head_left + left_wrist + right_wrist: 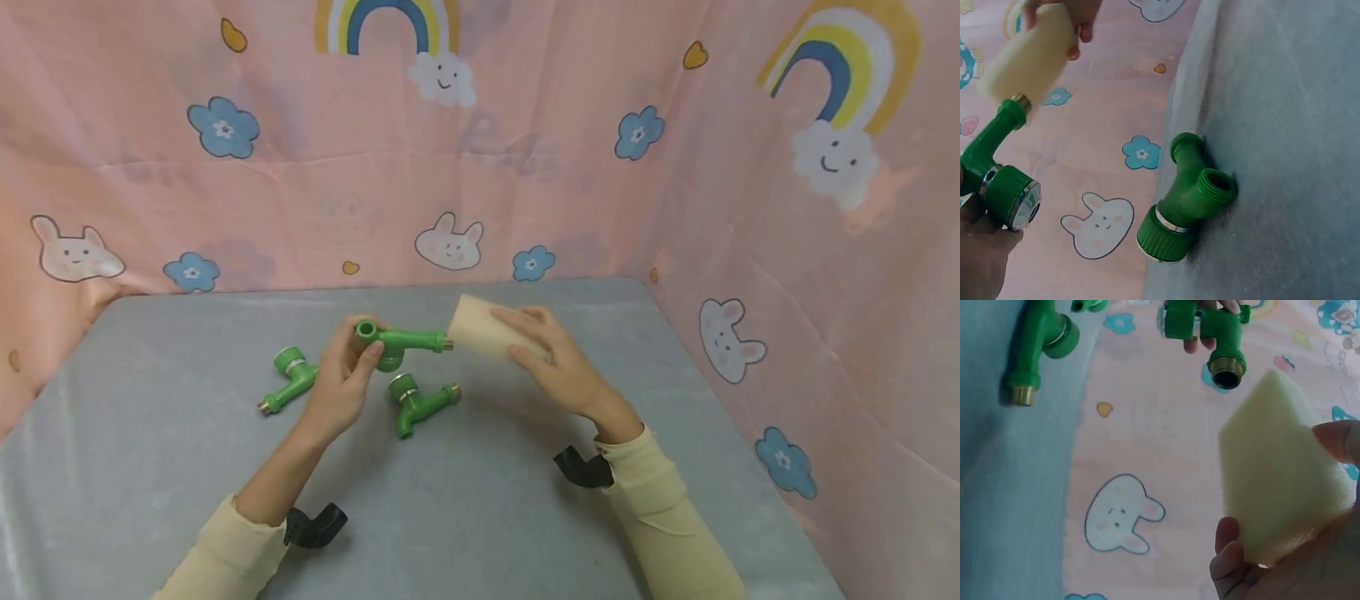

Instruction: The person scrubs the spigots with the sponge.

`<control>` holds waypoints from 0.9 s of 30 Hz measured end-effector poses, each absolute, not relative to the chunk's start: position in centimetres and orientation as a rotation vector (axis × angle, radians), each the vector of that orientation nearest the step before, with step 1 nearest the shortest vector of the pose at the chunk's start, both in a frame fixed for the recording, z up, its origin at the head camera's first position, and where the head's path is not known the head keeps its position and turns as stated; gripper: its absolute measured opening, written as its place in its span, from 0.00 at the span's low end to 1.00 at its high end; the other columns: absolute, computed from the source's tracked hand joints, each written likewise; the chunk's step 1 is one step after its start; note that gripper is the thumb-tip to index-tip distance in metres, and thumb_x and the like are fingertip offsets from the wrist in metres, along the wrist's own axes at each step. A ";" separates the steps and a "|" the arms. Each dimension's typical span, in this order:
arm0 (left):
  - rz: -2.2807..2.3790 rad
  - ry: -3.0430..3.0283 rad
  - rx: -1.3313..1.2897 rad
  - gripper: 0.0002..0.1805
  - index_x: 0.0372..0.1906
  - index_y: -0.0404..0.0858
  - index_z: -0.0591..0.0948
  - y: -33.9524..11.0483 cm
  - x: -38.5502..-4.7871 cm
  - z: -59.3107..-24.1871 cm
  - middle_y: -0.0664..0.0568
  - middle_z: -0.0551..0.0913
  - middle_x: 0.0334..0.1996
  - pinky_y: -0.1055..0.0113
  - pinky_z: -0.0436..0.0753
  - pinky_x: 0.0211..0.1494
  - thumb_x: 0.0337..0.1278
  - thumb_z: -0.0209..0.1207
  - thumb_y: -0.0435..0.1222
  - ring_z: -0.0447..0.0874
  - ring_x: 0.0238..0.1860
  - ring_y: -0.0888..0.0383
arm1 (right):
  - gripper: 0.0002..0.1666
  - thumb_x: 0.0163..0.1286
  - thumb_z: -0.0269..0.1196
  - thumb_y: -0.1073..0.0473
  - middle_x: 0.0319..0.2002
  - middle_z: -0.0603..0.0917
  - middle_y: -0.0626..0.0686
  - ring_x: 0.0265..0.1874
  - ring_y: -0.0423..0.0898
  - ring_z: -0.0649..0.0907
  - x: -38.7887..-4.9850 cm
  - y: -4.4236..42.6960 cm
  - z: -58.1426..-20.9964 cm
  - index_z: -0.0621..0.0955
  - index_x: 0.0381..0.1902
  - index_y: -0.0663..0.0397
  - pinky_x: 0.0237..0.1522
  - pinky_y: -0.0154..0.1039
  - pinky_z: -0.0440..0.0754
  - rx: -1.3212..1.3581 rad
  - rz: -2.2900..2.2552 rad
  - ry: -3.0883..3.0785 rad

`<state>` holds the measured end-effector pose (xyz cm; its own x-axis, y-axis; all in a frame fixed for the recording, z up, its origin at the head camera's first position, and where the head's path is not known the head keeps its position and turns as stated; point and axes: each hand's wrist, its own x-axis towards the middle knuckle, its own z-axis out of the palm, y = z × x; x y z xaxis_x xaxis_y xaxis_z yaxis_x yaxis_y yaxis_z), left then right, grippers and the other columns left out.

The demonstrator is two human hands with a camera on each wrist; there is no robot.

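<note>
Green tap (412,340) is gripped in the left hand (341,387), fingers curled round it. Cream sponge (482,327) is held between thumb and fingers of the right hand (564,368)

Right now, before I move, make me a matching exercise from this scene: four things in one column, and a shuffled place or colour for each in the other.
Things:
1. Sponge-like block
2. Lifted green tap
3. Tabletop
4. Patterned cloth

Places or colours:
A. Grey
B. In the left hand
C. Mainly pink
D. In the right hand

Right pairs: 1-D, 2-B, 3-A, 4-C.
</note>
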<state>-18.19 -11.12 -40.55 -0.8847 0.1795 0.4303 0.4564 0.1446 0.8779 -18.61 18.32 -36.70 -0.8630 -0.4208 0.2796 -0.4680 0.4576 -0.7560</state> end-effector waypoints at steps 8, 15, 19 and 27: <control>-1.739 -2.234 -0.819 0.15 0.62 0.33 0.68 -9.9 -17.8 -41.1 0.37 0.65 0.72 0.40 0.75 0.69 0.77 0.47 0.28 0.70 0.71 0.33 | 0.27 0.80 0.52 0.58 0.68 0.72 0.58 0.59 0.54 0.74 -18.3 16.3 -37.2 0.70 0.75 0.44 0.55 0.47 0.77 0.957 1.538 -2.635; -1.814 -2.204 -0.652 0.13 0.60 0.29 0.66 -10.4 -18.0 -41.6 0.36 0.76 0.63 0.68 0.78 0.66 0.81 0.42 0.32 0.79 0.64 0.51 | 0.25 0.82 0.49 0.56 0.69 0.71 0.59 0.61 0.56 0.73 -18.3 17.6 -37.1 0.72 0.74 0.44 0.56 0.48 0.75 0.909 1.553 -2.740; -1.871 -2.219 -0.462 0.15 0.60 0.32 0.63 -10.9 -18.2 -41.3 0.41 0.81 0.45 0.75 0.79 0.47 0.83 0.36 0.39 0.83 0.47 0.60 | 0.25 0.83 0.48 0.54 0.67 0.72 0.60 0.58 0.55 0.73 -18.4 18.4 -36.7 0.71 0.74 0.42 0.54 0.47 0.75 0.863 1.509 -2.773; -2.002 -2.385 -0.176 0.25 0.77 0.47 0.48 -10.8 -18.2 -40.6 0.35 0.75 0.55 0.60 0.74 0.60 0.83 0.36 0.42 0.76 0.54 0.54 | 0.31 0.75 0.59 0.57 0.68 0.69 0.62 0.61 0.57 0.73 -17.3 15.2 -37.5 0.70 0.74 0.45 0.54 0.50 0.78 0.904 1.262 -2.519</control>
<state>-18.15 -10.82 -40.65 -0.9934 0.0718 0.0893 0.1004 0.1698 0.9804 -17.33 15.16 -37.55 -0.7984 -0.4384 0.4128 -0.5931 0.4542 -0.6648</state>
